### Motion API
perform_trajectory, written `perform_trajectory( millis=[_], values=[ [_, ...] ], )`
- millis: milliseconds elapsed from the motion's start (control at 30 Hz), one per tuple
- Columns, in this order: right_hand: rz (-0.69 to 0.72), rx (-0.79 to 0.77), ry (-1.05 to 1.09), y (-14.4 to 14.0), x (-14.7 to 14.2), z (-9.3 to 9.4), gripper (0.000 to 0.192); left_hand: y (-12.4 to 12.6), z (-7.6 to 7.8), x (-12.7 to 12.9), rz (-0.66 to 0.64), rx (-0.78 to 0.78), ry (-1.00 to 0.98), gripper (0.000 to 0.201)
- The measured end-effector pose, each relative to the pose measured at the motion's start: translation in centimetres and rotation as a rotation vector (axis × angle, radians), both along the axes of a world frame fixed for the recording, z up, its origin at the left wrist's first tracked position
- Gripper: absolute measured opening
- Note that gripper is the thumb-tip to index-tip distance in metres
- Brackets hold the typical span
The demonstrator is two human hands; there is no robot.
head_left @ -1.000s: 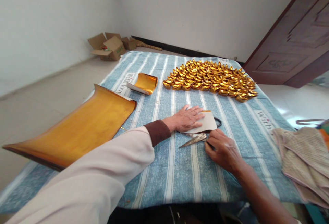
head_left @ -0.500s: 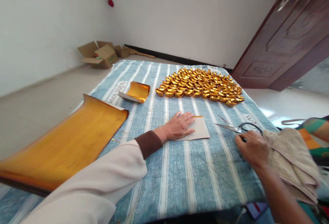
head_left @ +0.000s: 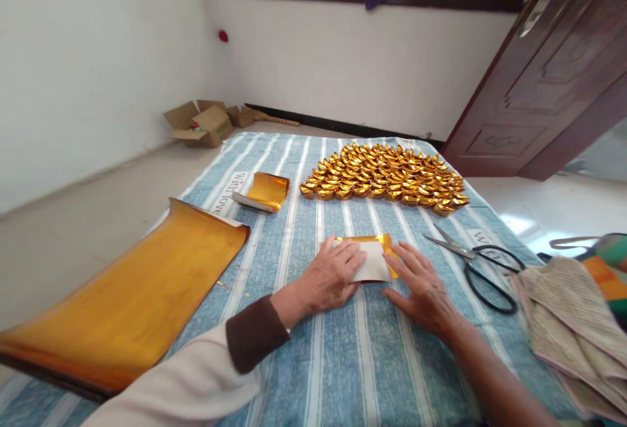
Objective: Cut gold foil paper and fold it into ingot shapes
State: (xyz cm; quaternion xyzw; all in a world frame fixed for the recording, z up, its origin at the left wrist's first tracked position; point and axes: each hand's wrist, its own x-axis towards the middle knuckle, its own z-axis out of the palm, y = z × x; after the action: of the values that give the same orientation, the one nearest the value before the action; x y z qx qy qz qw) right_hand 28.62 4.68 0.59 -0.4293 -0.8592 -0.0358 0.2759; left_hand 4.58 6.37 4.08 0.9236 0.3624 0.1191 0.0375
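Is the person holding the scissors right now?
No, the scissors lie on the striped cloth while the right hand rests on the small paper.

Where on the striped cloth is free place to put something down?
Bare cloth lies near the edge below both hands, and between the small gold sheet and the folded paper. Crowded: the ingots, scissors, towels.

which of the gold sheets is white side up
The small gold sheet under both hands, left hand and right hand. It shows its white back with gold folded edges; the big sheet and the curled piece show gold.
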Motion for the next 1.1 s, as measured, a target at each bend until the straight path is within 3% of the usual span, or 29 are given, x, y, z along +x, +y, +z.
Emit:
perform_trajectory(
  millis=[100,200,333,400,533,700,767,933,1100],
  values=[
    [0.054,-0.094,0.056,0.6,-1.0,0.0,0.049,-0.2,0.9,-0.3,0.011,-0.049,-0.056,0.03],
    [0.066,-0.162,0.159,0.9,-1.0,-0.1,0.049,-0.1,2.9,-0.4,0.092,-0.141,-0.126,0.023],
    [0.064,-0.226,0.351,0.7,-1.1,0.7,0.042,1.0,6.0,0.2,0.202,-0.34,-0.182,0.025],
    [0.053,-0.279,0.415,0.6,-1.3,1.4,0.035,2.2,6.8,0.9,0.266,-0.472,-0.155,0.029],
    [-0.032,-0.436,0.542,1.0,-1.7,1.7,0.045,4.8,5.9,2.4,0.402,-0.624,-0.088,0.026],
    [-0.444,-0.512,0.598,2.1,-2.2,1.1,0.053,6.6,3.3,2.8,0.493,-0.637,-0.078,0.021],
    [-0.521,-0.55,0.57,2.8,-2.5,1.1,0.052,6.8,2.7,2.8,0.51,-0.625,-0.081,0.021],
    [-0.445,-0.659,0.656,4.3,-3.5,1.0,0.048,6.8,2.2,2.8,0.525,-0.612,-0.099,0.02],
    [-0.187,-0.812,0.821,4.4,-3.7,1.3,0.044,6.1,2.7,2.0,0.527,-0.586,-0.182,0.022]
  ],
)
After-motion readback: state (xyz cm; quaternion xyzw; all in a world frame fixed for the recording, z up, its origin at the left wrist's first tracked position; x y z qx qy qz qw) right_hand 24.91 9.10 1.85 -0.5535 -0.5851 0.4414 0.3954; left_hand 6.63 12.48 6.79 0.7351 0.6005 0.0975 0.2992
